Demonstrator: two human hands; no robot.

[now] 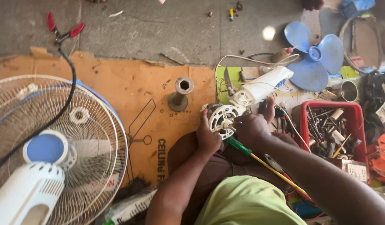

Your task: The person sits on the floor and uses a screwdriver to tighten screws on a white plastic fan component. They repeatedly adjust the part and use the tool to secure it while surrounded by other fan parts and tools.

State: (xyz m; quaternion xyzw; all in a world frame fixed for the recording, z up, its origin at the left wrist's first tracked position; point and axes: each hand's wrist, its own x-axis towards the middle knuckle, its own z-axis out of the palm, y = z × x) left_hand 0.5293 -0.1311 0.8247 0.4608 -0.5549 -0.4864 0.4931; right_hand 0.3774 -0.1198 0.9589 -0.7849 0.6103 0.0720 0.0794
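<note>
Fingers of the left hand (207, 135) clamp the white fan motor (222, 120), steadying it while the right hand (251, 130) seemingly curls around a green screwdriver (238, 146).

Seen from above, the person wears a light yellow-green top (246, 202) that fills the lower middle of the view, with brown trousers (209, 166) covering the bent knees beyond it. Both forearms are bare to the wrist, with no sleeve, watch or band visible. The left hand (207, 137) shows red-painted nails; the right hand (251, 129) is ungloved.
</note>
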